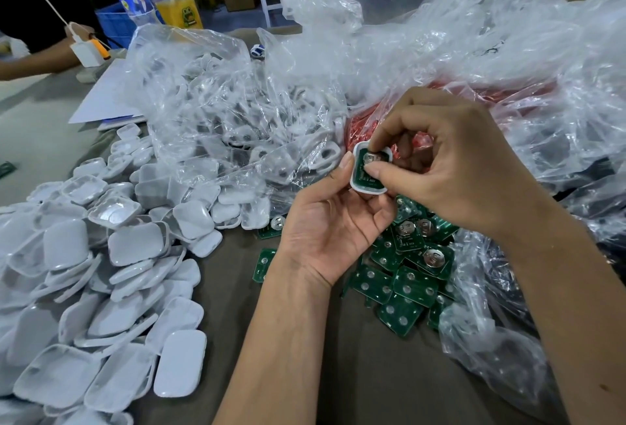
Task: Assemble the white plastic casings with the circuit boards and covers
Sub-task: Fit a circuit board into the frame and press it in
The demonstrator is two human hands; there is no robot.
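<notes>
The left hand (325, 221) cradles one white casing (370, 167) above the middle of the bench (271, 340), its thumb against the casing's left rim and its other fingers curled under the shell. A green circuit board (370, 170) sits inside the casing. The right hand (450, 157) comes from above with its fingers curled, thumb and forefinger tips pressing on the board's face near the round metal cell holder.

The step in hand looks like seating the board in the shell. To do it well, the board should lie square to the rim, corners matched to the casing's rounded corners, before any real force goes on. Pressure is better spread along the board's edges than put on the metal holder, which could bend. The left thumb should brace the rim only, so the shell does not flex and pinch the board crooked. Whether the board is fully down cannot be told here; fingertips hide part of it.

The loose boards (406, 269) lie just below the hands, towards the bench's right edge. A heap of white covers and shells (111, 272) fills the left side, and more parts wait in a clear bag (237, 113) towards the far edge.
</notes>
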